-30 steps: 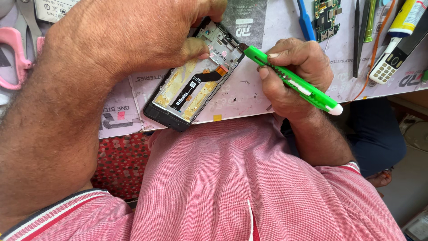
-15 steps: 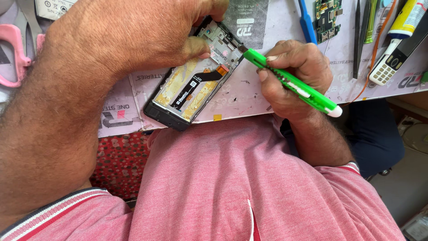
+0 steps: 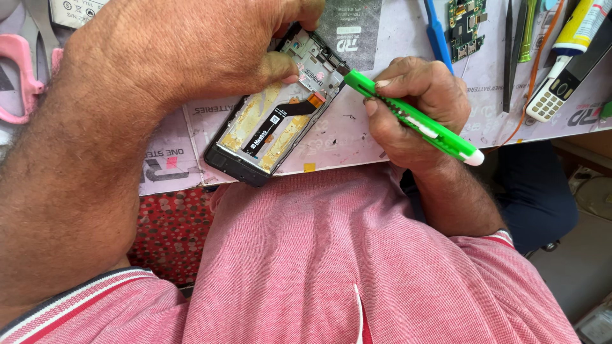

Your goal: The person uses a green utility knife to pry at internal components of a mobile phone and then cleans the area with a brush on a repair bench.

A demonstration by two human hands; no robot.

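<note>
An opened black phone frame (image 3: pixel 268 130) lies tilted at the table's near edge, its inside showing yellowish adhesive, a black flex cable and an orange connector. My left hand (image 3: pixel 191 51) grips the frame's upper end, thumb pressed on the metal top part. My right hand (image 3: pixel 414 108) holds a green screwdriver (image 3: pixel 414 118) with a white cap like a pen; its dark tip touches the upper right corner of the frame.
Pink-handled scissors (image 3: pixel 25 76) lie at the far left. A blue tool (image 3: pixel 437 32), a green circuit board (image 3: pixel 465 25), tweezers (image 3: pixel 510 51), a glue tube (image 3: pixel 577 28) and a small keypad phone (image 3: pixel 554 92) sit at the back right. Printed paper covers the table (image 3: pixel 357 137).
Almost nothing differs; the screwdriver tip stays at the frame's top corner, and both hands keep their grip with only slight shifts.
</note>
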